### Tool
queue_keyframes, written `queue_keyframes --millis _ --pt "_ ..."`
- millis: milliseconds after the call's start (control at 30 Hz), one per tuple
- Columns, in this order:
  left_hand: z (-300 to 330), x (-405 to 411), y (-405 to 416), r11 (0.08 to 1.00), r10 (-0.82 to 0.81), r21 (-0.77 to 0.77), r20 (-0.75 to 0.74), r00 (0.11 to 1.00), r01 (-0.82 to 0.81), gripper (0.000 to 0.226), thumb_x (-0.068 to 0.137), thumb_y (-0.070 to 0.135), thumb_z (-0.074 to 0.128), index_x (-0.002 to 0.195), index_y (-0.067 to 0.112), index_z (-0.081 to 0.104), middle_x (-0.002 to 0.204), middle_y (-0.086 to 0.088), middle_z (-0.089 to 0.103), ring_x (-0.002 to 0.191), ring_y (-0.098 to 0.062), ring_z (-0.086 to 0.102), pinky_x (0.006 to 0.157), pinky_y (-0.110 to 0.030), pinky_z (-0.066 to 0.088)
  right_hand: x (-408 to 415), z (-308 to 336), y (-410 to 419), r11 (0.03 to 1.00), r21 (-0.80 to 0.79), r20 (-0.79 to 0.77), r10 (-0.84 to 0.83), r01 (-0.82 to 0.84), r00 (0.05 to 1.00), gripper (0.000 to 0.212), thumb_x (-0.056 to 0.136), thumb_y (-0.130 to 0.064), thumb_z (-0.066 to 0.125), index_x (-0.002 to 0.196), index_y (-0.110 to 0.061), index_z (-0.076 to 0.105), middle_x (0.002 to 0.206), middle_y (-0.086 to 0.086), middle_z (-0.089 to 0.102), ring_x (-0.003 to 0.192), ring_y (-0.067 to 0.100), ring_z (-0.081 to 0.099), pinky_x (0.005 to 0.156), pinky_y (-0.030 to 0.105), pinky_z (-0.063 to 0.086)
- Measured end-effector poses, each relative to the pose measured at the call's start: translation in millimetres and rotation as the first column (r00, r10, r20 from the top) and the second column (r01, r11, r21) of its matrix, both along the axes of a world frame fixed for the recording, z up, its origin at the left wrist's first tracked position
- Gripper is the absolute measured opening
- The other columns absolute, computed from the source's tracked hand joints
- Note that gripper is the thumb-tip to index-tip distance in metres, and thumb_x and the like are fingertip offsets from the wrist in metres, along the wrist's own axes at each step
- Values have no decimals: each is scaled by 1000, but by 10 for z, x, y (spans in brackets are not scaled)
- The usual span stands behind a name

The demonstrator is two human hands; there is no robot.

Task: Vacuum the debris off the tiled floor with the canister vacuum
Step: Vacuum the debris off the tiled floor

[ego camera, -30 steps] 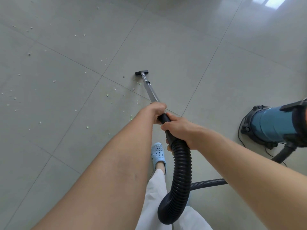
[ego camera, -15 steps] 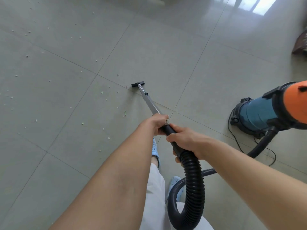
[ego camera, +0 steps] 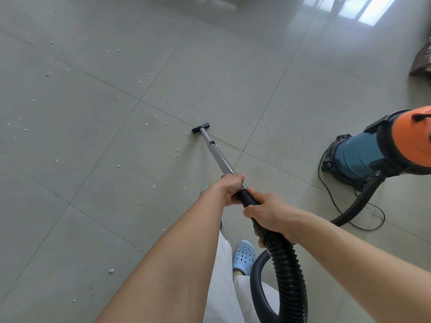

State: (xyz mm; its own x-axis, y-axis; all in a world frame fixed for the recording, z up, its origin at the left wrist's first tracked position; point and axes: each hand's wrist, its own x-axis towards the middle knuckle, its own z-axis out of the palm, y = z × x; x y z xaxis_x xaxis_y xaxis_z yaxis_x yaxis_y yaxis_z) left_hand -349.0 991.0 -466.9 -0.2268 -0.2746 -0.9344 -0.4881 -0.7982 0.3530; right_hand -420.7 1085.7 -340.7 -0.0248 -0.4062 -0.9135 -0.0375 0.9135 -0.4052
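1. Since earlier, nozzle (ego camera: 201, 128) has shifted right along the grout line.
2. Both hands, left hand (ego camera: 229, 188) and right hand (ego camera: 268, 213), grip the wand (ego camera: 220, 158).
3. Mid-sweep; next, likely sweep left through debris (ego camera: 176, 153).
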Motion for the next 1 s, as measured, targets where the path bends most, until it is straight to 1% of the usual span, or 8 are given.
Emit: queue_keyframes --millis 67,167,267,367,567,833,900,1000 --pt "14 11 61 1000 24 -6 6 1000 -24 35 104 21 45 130 -1 39 81 -11 50 59 -22 57 48 -34 54 -24 23 47 1000 0 13 4 -4 1000 52 94 -8 49 137 -37 46 83 13 50 63 28 54 49 34 55" --pt "-1 11 111 998 44 -42 33 999 -42 41 103 23 46 135 0 34 98 -16 54 64 -23 60 37 -27 52 -90 99 84 1000 17 68 -12 10 998 50 95 -9 52 132 -43 48 83 13 50 64 25 54 50 33 54" --pt "-1 -16 119 997 63 -55 66 996 -60 40 102 23 46 133 3 32 112 -19 55 67 -24 63 35 -27 50 -143 166 84 999 27 111 -24 21 994 41 97 -10 53 116 -46 50 82 12 48 57 19 53 47 29 52" --pt "-3 -18 101 996 79 -50 71 994 -75 34 103 23 45 128 5 30 112 -18 54 67 -24 62 37 -27 51 -147 161 52 999 29 116 -16 13 993 40 97 -10 53 108 -48 50 81 12 48 56 18 53 46 28 52" --pt "-97 98 44 994 114 -6 62 992 -114 30 103 26 44 122 9 29 106 -15 54 72 -23 62 56 -35 56 -29 19 -37 997 11 32 76 -76 997 50 94 -10 53 125 -49 48 82 12 51 68 25 54 61 40 55" --pt "-272 263 -410 979 205 -3 51 977 -205 39 102 25 46 132 3 36 82 -9 46 65 -20 53 48 -30 49 192 -251 -470 959 -41 -171 270 -281 948 63 90 -15 47 143 -47 36 76 0 56 66 18 57 72 40 59" --pt "-319 298 -564 973 229 12 41 973 -230 38 101 26 45 131 5 35 90 -14 53 73 -24 58 52 -33 52 261 -305 -603 930 -51 -260 341 -365 903 64 88 -19 45 144 -48 32 79 -2 58 70 21 63 75 43 60" --pt "-383 351 -807 965 254 51 36 967 -255 30 102 28 43 122 9 32 123 -27 58 94 -33 65 61 -38 56 342 -362 -830 883 -34 -354 428 -469 832 68 87 -20 42 147 -47 24 87 -2 61 82 25 66 80 41 58"
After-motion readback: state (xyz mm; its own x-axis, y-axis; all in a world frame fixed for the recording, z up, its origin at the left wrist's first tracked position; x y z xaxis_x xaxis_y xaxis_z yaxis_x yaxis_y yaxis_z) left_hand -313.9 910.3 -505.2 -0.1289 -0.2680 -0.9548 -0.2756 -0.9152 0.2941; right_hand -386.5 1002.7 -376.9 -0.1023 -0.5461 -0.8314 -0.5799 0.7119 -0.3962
